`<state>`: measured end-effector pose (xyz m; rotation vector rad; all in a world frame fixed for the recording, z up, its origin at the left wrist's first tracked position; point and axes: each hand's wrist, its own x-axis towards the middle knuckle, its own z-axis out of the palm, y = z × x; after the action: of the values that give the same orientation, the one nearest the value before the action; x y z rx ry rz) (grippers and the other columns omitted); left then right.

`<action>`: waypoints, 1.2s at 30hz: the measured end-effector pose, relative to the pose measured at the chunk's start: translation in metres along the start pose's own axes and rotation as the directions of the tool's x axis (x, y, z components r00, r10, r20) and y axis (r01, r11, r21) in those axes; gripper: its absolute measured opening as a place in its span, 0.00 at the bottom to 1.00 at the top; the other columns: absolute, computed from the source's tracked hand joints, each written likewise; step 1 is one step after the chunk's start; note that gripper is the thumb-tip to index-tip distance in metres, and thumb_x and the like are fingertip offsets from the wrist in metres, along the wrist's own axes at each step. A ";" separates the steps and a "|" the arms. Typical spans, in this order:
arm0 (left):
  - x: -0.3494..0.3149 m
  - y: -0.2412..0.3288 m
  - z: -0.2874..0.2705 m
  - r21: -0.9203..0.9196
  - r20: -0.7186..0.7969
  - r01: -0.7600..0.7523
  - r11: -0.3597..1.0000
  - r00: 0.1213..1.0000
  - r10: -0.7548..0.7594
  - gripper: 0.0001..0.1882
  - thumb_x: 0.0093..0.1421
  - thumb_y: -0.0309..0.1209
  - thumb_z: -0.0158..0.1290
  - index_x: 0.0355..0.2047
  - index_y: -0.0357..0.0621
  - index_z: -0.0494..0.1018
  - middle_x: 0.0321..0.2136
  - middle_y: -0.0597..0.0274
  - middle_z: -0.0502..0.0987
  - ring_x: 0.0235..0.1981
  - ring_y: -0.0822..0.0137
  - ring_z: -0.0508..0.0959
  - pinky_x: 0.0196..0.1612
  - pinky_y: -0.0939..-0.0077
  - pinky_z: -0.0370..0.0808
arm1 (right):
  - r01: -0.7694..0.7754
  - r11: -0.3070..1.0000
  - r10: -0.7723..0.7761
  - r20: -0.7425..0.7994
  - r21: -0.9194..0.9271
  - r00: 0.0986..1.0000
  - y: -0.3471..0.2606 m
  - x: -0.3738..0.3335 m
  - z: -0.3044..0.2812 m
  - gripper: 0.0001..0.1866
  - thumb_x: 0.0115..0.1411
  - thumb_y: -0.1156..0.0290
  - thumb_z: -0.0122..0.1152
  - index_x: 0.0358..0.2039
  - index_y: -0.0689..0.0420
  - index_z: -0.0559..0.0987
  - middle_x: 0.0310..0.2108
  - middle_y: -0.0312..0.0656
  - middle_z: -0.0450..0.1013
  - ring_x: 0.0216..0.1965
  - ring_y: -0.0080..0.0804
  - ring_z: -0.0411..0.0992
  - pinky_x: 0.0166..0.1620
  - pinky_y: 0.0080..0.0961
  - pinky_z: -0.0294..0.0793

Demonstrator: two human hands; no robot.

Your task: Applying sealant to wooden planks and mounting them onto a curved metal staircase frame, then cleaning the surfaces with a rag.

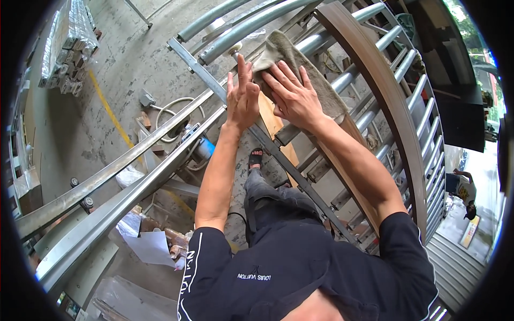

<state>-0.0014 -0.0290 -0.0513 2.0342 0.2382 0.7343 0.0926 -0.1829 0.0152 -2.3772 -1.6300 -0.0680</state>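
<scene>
Cloth (317, 70): one, grey-brown, rumpled, at one o'clock. Hands: two. Right hand (293, 96) flat upon it, fingers spread; left hand (243, 104), twelve o'clock, fingers part-curled, grip cannot be determined.

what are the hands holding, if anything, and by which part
The right hand lies spread on the grey-brown cloth, with no clear grip; the left hand is by its left edge, whether pinching it cannot be told.

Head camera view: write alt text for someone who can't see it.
A person's bare right hand lies spread on a grey-brown cloth over a rack of round silvery metal tubes. The bare left hand is beside it; a scuffed grey concrete floor lies below.
</scene>
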 end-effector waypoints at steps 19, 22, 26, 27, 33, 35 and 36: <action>-0.008 0.002 -0.004 0.166 -0.018 0.031 0.986 0.999 -0.029 0.40 0.71 0.57 0.32 0.74 0.43 0.45 0.63 0.45 0.69 0.65 0.45 0.67 0.70 0.31 0.39 | -0.113 0.994 0.112 -0.084 -0.003 0.990 0.063 -0.062 -0.005 0.31 0.63 0.69 0.51 0.66 0.63 0.65 0.66 0.55 0.61 0.66 0.47 0.64 0.66 0.36 0.64; -0.007 0.008 -0.001 0.226 0.064 -0.004 0.974 0.998 -0.011 0.41 0.70 0.60 0.30 0.71 0.39 0.55 0.64 0.47 0.68 0.68 0.47 0.64 0.70 0.33 0.39 | -0.209 0.977 0.211 -0.074 0.035 0.975 0.073 -0.096 -0.011 0.32 0.61 0.69 0.53 0.67 0.59 0.64 0.65 0.52 0.64 0.63 0.48 0.67 0.62 0.38 0.69; 0.000 0.015 0.005 0.235 0.091 -0.014 0.972 0.996 -0.008 0.43 0.69 0.63 0.30 0.69 0.38 0.59 0.65 0.47 0.67 0.69 0.47 0.62 0.70 0.33 0.40 | -0.195 0.975 0.200 -0.044 0.108 0.979 0.079 0.017 -0.006 0.32 0.59 0.68 0.55 0.65 0.57 0.66 0.58 0.48 0.70 0.55 0.48 0.71 0.54 0.41 0.74; 0.000 0.014 0.005 0.267 0.077 -0.016 0.964 0.997 -0.005 0.44 0.69 0.63 0.30 0.69 0.37 0.59 0.65 0.47 0.67 0.69 0.47 0.62 0.70 0.33 0.40 | -0.188 0.974 0.196 -0.050 0.127 0.979 0.082 0.035 0.000 0.32 0.59 0.67 0.56 0.65 0.57 0.66 0.58 0.47 0.70 0.54 0.48 0.71 0.53 0.41 0.74; -0.004 0.012 0.002 0.319 0.050 -0.016 0.948 0.999 0.000 0.45 0.68 0.64 0.32 0.69 0.36 0.59 0.65 0.47 0.66 0.69 0.47 0.62 0.70 0.32 0.39 | -0.159 0.987 0.160 -0.037 0.032 0.986 0.079 -0.051 -0.014 0.34 0.57 0.70 0.57 0.66 0.54 0.67 0.57 0.46 0.70 0.49 0.46 0.73 0.49 0.38 0.75; -0.002 0.016 0.005 0.324 0.064 -0.036 0.945 0.998 0.016 0.46 0.67 0.65 0.33 0.69 0.36 0.58 0.65 0.45 0.66 0.69 0.47 0.62 0.69 0.30 0.39 | -0.116 0.993 0.117 -0.040 0.025 0.992 0.086 -0.022 -0.018 0.35 0.56 0.69 0.59 0.66 0.53 0.67 0.54 0.45 0.71 0.48 0.45 0.73 0.48 0.38 0.76; -0.001 0.016 0.005 0.322 0.068 -0.040 0.946 0.998 0.019 0.46 0.67 0.65 0.33 0.69 0.36 0.58 0.65 0.45 0.66 0.69 0.47 0.62 0.69 0.30 0.39 | -0.112 0.993 0.113 -0.026 0.028 0.993 0.085 -0.003 -0.018 0.35 0.56 0.69 0.60 0.66 0.52 0.67 0.52 0.44 0.71 0.48 0.44 0.73 0.47 0.38 0.76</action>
<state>-0.0009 -0.0420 -0.0407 2.3733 0.3082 0.6812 0.1716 -0.2189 0.0161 -2.4317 -1.4724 -0.0564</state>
